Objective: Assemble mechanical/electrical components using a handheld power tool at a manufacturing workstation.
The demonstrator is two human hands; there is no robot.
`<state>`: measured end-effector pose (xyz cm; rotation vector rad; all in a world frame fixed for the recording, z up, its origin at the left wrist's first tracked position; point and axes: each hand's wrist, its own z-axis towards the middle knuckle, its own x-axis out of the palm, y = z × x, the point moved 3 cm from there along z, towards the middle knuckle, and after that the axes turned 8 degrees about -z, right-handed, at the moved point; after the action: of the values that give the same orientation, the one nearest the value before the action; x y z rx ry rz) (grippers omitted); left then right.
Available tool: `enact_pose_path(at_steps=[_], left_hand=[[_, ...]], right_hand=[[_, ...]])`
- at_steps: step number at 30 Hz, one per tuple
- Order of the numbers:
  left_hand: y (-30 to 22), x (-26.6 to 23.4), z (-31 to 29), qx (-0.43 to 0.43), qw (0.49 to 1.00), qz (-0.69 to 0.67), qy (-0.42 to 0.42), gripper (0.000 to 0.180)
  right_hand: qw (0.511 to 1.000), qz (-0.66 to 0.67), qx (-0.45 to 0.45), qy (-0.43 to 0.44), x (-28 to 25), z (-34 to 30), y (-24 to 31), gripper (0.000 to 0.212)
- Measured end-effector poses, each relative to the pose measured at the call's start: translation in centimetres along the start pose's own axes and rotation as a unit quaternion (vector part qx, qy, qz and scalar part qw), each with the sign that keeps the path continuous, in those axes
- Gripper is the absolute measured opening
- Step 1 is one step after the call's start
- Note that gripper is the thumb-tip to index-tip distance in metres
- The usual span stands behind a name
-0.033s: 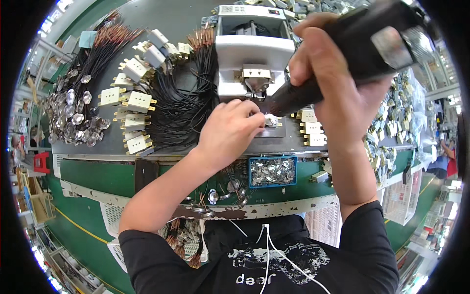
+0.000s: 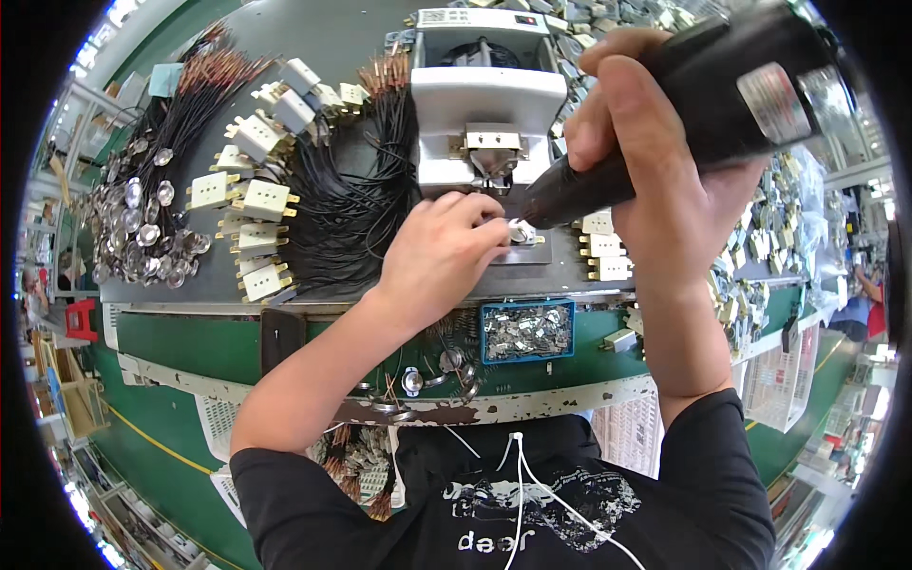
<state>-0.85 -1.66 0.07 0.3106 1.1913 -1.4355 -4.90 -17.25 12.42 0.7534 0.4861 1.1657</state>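
My right hand [image 2: 665,161] is wrapped round a black electric screwdriver [image 2: 703,104], held slantwise with its tapered end down to the left. That end reaches a small white part with a brass tab [image 2: 522,231], on a metal plate [image 2: 532,255] before the silver bench machine [image 2: 489,95]. From the left, my left hand [image 2: 445,237] is closed, its fingertips pinching at the white part's left side. The fingers and the tool hide most of the part and the tool's very tip.
Left of the machine lie cream terminal blocks [image 2: 269,200] with black wires [image 2: 347,214] and round metal thermostats [image 2: 142,223]. More blocks [image 2: 605,255] line the right side. A blue tray [image 2: 486,344] of small metal pieces sits below, near the bench's front edge [image 2: 541,407].
The screwdriver's body has swung slightly to the right, its lower end staying at the white part. The left hand has barely moved. The whole view has shifted a little.
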Motion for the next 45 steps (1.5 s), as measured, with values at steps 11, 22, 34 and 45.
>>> enact_pose_path(at_steps=[11, 22, 34, 45], left_hand=[[0.6, 0.4, -0.2, 0.009, 1.0, -0.006, 0.017, 0.012], [0.2, -0.1, -0.1, 0.007, 1.0, -0.014, 0.023, 0.011], [0.6, 0.3, -0.1, 0.0, 0.999, -0.017, 0.033, 0.012], [0.7, -0.6, 1.5, -0.175, 0.967, -0.023, 0.184, 0.027]], right_hand=[[0.997, -0.062, 0.024, -0.031, 0.4, -1.4, -2.0, 0.012], [0.997, -0.079, 0.006, -0.002, 1.4, -1.8, -3.7, 0.022], [0.991, 0.006, 0.133, -0.012, 2.0, 0.5, -4.5, 0.065], [0.988, 0.056, 0.107, 0.092, 2.3, 0.1, -3.6, 0.066]])
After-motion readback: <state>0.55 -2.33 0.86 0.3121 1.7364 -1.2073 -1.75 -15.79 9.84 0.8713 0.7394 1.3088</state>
